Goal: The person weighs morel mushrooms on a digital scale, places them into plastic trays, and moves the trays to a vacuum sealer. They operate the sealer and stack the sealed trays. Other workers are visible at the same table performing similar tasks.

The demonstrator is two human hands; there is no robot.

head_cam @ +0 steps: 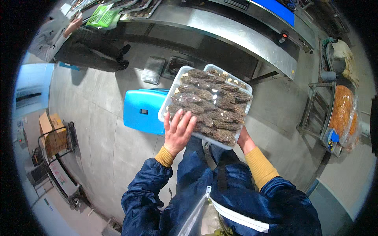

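Observation:
Two clear plastic trays of dark, ridged mushrooms that look like morels are held in front of my legs. The upper tray [212,107] is film-wrapped, tilted, and packed in rows. Beneath it, at the far side, shows part of the lower tray [229,77], with some pale stem ends. My left hand [179,129] lies over the upper tray's near left corner, fingers spread on the film and thumb hidden. At the near right side my right hand [244,138] supports the trays, its fingers hidden below. A blue plastic stool [144,112] stands just left of the trays.
Ahead runs a stainless-steel counter [224,28]. Two packs [153,70] lie on the floor beside it. A person [85,48] works at far left near a green basket [102,16]. A metal cart [316,109] stands right; a cardboard box [54,134] sits left.

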